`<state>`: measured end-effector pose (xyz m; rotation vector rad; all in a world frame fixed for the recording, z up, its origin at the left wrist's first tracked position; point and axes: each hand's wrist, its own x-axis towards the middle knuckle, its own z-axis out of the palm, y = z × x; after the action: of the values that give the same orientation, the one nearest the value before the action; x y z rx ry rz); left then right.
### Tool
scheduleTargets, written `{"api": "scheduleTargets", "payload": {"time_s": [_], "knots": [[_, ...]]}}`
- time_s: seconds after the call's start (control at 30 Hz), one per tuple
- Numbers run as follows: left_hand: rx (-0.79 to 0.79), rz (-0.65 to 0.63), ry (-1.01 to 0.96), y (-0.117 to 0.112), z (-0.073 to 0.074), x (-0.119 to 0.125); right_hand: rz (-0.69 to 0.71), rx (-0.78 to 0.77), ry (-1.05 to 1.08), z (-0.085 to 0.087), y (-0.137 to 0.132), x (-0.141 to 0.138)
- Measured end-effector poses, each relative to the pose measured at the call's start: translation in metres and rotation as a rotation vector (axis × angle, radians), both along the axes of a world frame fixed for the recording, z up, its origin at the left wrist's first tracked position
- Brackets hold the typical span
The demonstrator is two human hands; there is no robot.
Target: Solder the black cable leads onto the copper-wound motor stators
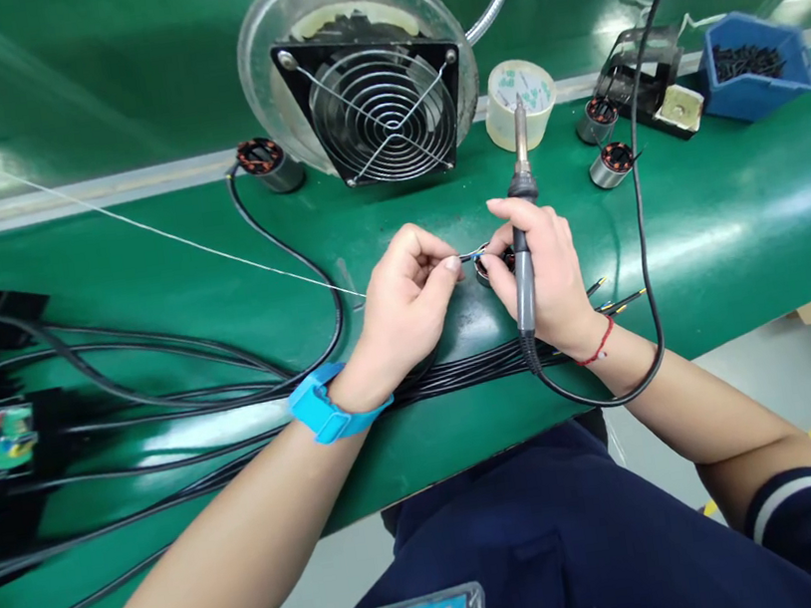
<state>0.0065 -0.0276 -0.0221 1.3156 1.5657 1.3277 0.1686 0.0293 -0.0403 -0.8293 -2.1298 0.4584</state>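
Note:
Near the middle of the bench, my left hand [411, 293] pinches a black cable end with thin coloured wires [475, 254]. My right hand [548, 269] is closed around a soldering iron [527, 292], whose metal tip points up and away from me. The right thumb and fingertips also touch a small round motor stator [482, 271], mostly hidden behind them, where the coloured wires end. A blue wrist strap [330, 410] is on my left wrist. Beneath my hands lies a bundle of black cables [475, 370] with bare coloured ends at the right.
A fume fan with a round wire guard [391, 125] stands behind my hands. Beside it are a tape roll [520, 102], stators [612, 164], an iron stand [646, 79] and a blue bin of black parts [758, 78]. Dark housings with circuit boards [2, 436] sit left.

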Motion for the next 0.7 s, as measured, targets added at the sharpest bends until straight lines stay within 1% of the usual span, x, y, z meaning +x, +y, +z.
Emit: {"api": "scheduleTargets", "payload": {"time_s": [0.17, 0.23, 0.3, 0.37, 0.47, 0.57, 0.7], "knots": [[0.04, 0.043, 0.039, 0.0, -0.002, 0.002, -0.015, 0.153, 0.008, 0.001, -0.01, -0.006], [0.041, 0.046, 0.028, 0.0, -0.002, 0.001, 0.023, 0.172, 0.015, 0.002, -0.011, -0.007], [0.023, 0.049, 0.008, 0.001, -0.002, 0.001, 0.053, 0.16, 0.047, 0.002, -0.009, -0.005], [-0.001, 0.047, -0.019, 0.001, 0.0, 0.0, 0.041, 0.12, 0.093, 0.001, -0.005, -0.002], [-0.042, 0.025, -0.054, 0.001, 0.002, -0.001, 0.013, 0.002, 0.129, -0.003, 0.002, 0.002], [-0.059, 0.001, -0.067, 0.001, 0.003, -0.001, 0.064, -0.129, 0.138, -0.006, 0.005, 0.003], [-0.042, -0.027, -0.021, 0.002, 0.005, -0.001, 0.122, -0.217, 0.172, -0.007, 0.005, 0.001]]}}
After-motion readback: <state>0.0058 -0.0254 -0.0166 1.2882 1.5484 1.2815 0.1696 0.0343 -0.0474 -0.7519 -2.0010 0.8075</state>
